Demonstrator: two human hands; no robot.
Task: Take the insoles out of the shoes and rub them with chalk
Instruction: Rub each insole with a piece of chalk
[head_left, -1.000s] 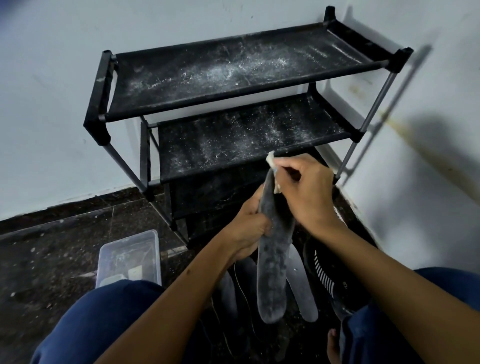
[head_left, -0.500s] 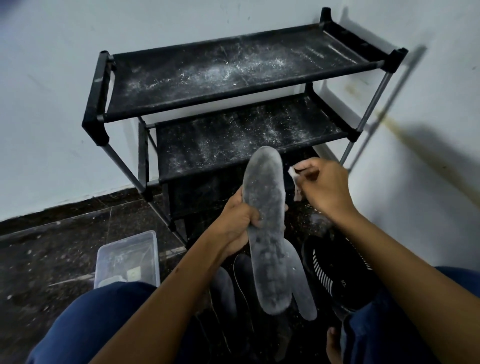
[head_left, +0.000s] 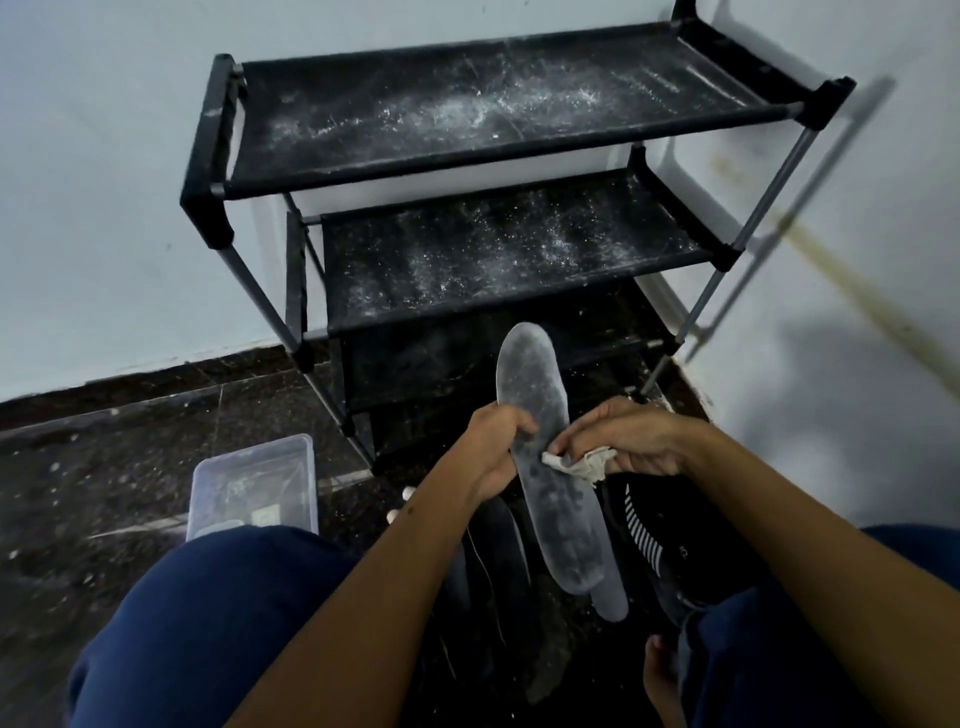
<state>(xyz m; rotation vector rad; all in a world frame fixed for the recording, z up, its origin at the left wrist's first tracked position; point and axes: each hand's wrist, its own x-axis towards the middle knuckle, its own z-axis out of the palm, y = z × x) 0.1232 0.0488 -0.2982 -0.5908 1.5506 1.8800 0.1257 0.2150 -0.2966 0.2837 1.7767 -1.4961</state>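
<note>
My left hand grips a grey insole at its middle, toe end pointing up and away, its face dusted white. My right hand pinches a whitish lump of chalk and presses it against the insole's right edge near the middle. A second pale insole lies on the floor just behind the held one. A black shoe with white stripes sits under my right forearm. More dark insoles or shoes lie on the floor between my knees.
A black shoe rack with chalk-dusted fabric shelves stands against the white wall. A clear plastic box sits on the dark floor beside my left knee. My blue-trousered knees fill the bottom of the view.
The insole turned from edge-on to face-up. My right hand with the chalk came down from the insole's toe end to its middle right edge.
</note>
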